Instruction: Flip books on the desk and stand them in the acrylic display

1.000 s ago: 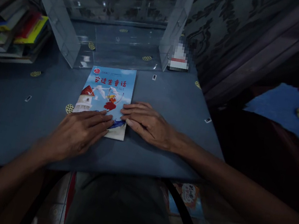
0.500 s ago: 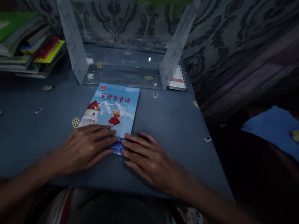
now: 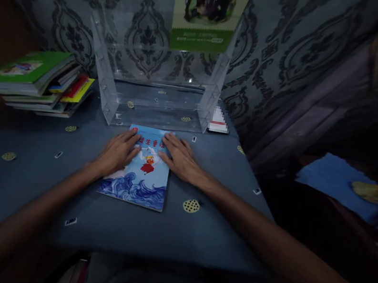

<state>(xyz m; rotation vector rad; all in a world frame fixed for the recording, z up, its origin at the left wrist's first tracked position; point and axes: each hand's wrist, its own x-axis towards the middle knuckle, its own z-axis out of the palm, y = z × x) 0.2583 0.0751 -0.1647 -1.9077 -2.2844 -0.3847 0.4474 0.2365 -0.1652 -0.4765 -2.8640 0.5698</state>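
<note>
A closed paperback book [image 3: 141,186] lies flat on the table, its light-blue cover showing red characters, a figure in red and dark blue waves. My left hand [image 3: 119,151] rests on the upper left part of the cover with its fingers stretched out. On the upper right part lies my right hand [image 3: 182,159], palm down, fingers extended and thumb spread toward the middle. The hands cover both top corners and part of the title. Neither hand is wrapped around anything.
Behind the book stands a clear acrylic rack [image 3: 110,94], holding a green-edged picture book [image 3: 208,24] higher up. A stack of books [image 3: 36,77] sits at the left. A blurred white item [image 3: 219,121] lies right of the rack. The table [image 3: 116,231] ends at a slanted right edge.
Both hands have slid from the bottom of the cover up to its top, uncovering the waves. The view has tilted upward, showing more of the rack and wall.
</note>
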